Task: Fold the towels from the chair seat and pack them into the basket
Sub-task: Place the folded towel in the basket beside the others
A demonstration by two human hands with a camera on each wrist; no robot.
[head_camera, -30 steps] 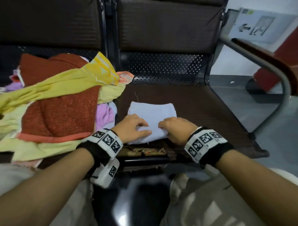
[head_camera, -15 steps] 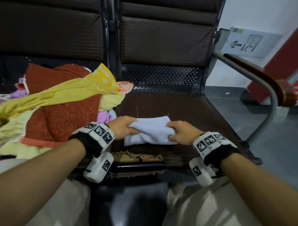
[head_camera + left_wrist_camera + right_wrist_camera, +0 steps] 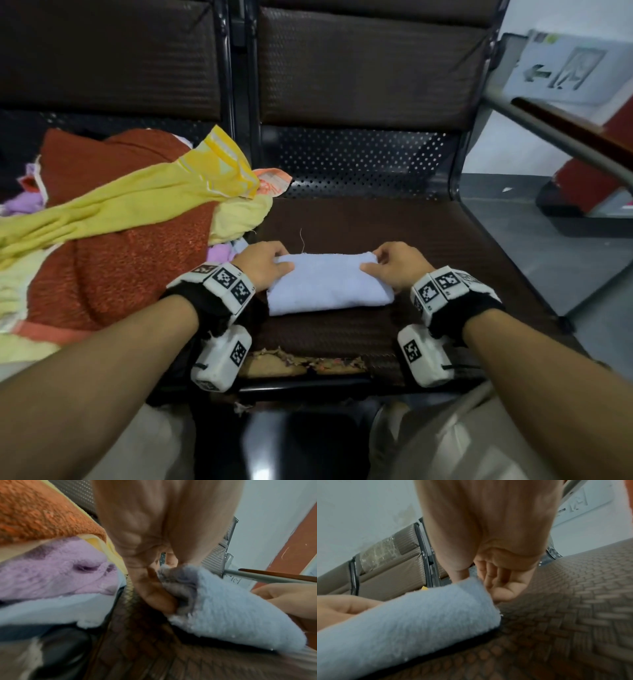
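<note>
Pale blue towel [image 3: 329, 287] lies folded on the chair seat [image 3: 445, 246], dead ahead between your hands, long axis running 9 to 3 o'clock. Your left hand [image 3: 263, 265] pinches its 9 o'clock end, your right hand [image 3: 399, 267] pinches the 3 o'clock end, equally near. Unfolded pile [image 3: 113, 236] sits at 9 o'clock. Basket not in view.

Towel [image 3: 327, 286] on seat [image 3: 428, 240], right of pile [image 3: 113, 240]
</note>
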